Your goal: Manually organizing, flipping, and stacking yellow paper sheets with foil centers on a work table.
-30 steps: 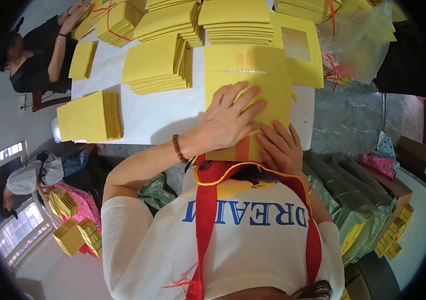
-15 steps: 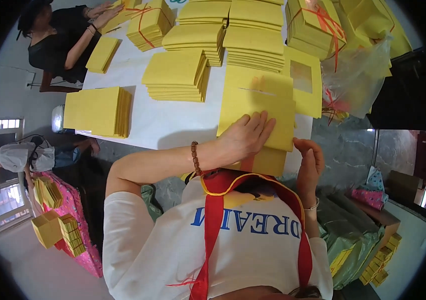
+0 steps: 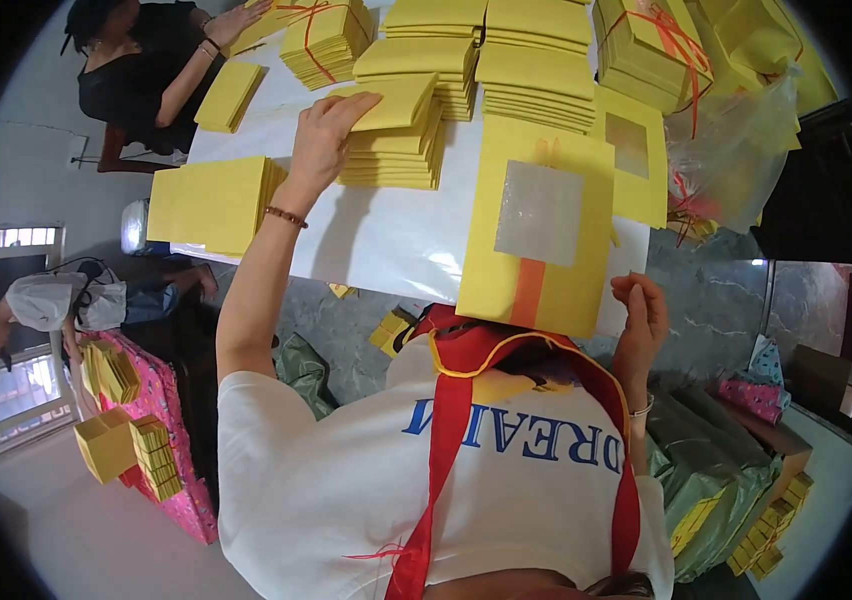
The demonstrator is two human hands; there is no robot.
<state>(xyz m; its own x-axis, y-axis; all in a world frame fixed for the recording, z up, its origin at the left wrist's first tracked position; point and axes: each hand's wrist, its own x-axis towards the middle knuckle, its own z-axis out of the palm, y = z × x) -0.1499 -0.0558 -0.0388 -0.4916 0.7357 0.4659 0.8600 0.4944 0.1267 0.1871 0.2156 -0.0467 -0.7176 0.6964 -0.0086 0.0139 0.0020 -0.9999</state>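
Note:
My left hand [image 3: 324, 138] is closed on the near left corner of a folded yellow sheet [image 3: 401, 101], over a stack of similar folded sheets [image 3: 393, 165]. In front of me lies a flat yellow piece [image 3: 591, 220] with a pale rectangular window [image 3: 538, 212] and an orange strip [image 3: 528, 290] below it. My right hand [image 3: 640, 318], loosely curled and with nothing visible in it, is beside that piece's lower right edge.
More yellow stacks [image 3: 531, 85] stand at the back of the white table [image 3: 396, 245]. Another bundle [image 3: 208, 205] lies at its left end. Red-tied bundles [image 3: 324, 45] and a clear plastic bag [image 3: 731, 150] are farther back. One co-worker [image 3: 141, 75] handles yellow pieces at far left; another person [image 3: 56, 300] stands beyond.
My left hand has moved left and away from me, carrying a folded yellow sheet from the front piece to the stack. The front piece's window is now uncovered. My right hand has barely moved.

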